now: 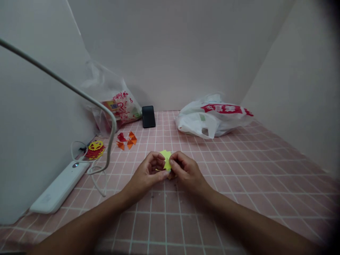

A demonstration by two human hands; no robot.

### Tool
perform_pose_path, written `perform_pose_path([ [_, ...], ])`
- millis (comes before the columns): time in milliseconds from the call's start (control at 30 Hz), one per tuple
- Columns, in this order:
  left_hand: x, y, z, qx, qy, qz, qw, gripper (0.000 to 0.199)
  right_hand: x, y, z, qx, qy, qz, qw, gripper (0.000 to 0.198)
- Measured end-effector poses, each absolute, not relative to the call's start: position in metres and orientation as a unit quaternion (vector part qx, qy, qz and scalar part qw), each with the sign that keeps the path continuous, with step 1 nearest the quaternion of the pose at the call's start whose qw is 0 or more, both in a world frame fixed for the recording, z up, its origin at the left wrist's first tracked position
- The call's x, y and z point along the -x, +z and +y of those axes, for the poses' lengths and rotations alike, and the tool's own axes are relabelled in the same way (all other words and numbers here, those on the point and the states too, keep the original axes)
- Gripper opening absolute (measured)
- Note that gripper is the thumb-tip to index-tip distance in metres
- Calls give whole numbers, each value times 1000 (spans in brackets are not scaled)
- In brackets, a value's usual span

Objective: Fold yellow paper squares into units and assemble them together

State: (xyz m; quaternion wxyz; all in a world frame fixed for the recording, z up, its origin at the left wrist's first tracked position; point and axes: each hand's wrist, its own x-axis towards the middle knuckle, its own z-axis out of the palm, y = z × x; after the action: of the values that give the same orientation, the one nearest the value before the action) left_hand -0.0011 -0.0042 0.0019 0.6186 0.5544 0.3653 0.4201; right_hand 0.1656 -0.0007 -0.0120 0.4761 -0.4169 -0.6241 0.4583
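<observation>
Between 2 hands [148,174] [186,171], 1 yellow paper [166,159]

A home craft corner, boxed in by plain walls

A table [239,170] under a pink checked cloth sits tight between bare pale walls, with printed plastic shopping bags [212,118] at the back, a dark phone [148,116] leaning on the wall, a white power strip [60,186] with its cable, and cut paper shapes [126,140] in red, orange and yellow scattered about.
</observation>
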Motion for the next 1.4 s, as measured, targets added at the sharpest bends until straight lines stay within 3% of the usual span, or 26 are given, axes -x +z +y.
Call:
perform_pose_path([
  [200, 4, 1, -3, -536, 424, 375, 627, 24, -164, -15, -1, 405, 444, -656, 456, 15],
  [667, 4, -3, -2, -517, 436, 340, 654, 34, -164, -19, 1, 409, 476, -627, 462, 16],
  [867, 5, -3, -1, -537, 394, 354, 656, 16, -164, -19, 2, 405, 523, -595, 457, 16],
  [967, 5, -3, -1, -501, 393, 377, 672, 19, -165, -18, 2, 396, 541, -567, 479, 11],
  [1233, 3, -2, 1, -410, 442, 383, 700, 23, -167, -9, -8, 384, 363, -708, 469, 3],
  [1400, 3, -5, 0, -418, 435, 387, 697, 27, -166, -7, -9, 388, 334, -731, 451, 5],
])
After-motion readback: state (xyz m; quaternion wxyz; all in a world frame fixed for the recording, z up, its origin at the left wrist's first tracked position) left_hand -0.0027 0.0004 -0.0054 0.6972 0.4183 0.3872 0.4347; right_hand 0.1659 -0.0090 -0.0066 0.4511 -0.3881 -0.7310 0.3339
